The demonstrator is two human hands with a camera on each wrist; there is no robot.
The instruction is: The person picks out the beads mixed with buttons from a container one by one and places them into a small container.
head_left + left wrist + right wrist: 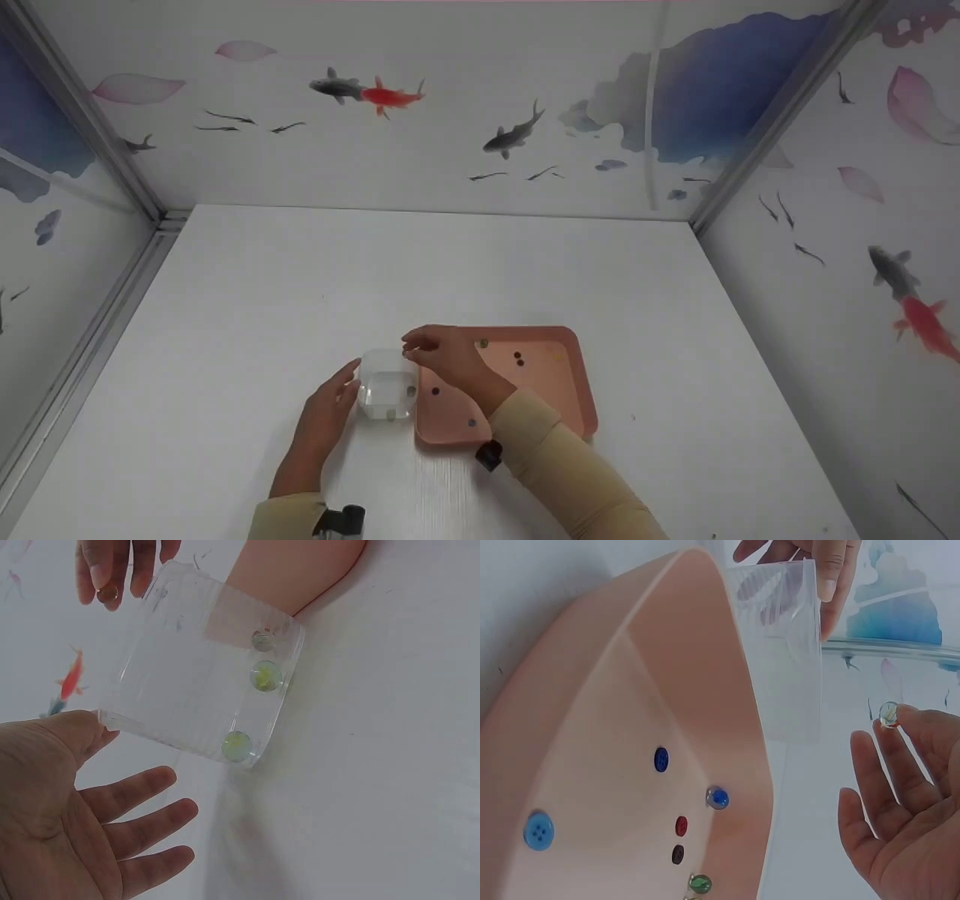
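A clear plastic box (388, 386) stands on the white table against the left side of a pink tray (585, 390). Three glass marbles (266, 676) lie inside the box (187, 667) along one wall. My left hand (328, 405) is beside the box on its left, fingers straight and spread, thumb (79, 736) touching the box's corner. My right hand (442, 352) hovers over the box's far edge and pinches a small clear marble (889, 714) at its fingertips (107, 574). The tray (667, 652) holds buttons (538, 830) and a blue marble (718, 797).
Walls painted with fish and petals close in the table (450, 262) on the left, back and right. A green marble (699, 883) and small red and dark buttons (681, 826) lie near the tray's corner. Bare white tabletop stretches behind the tray and box.
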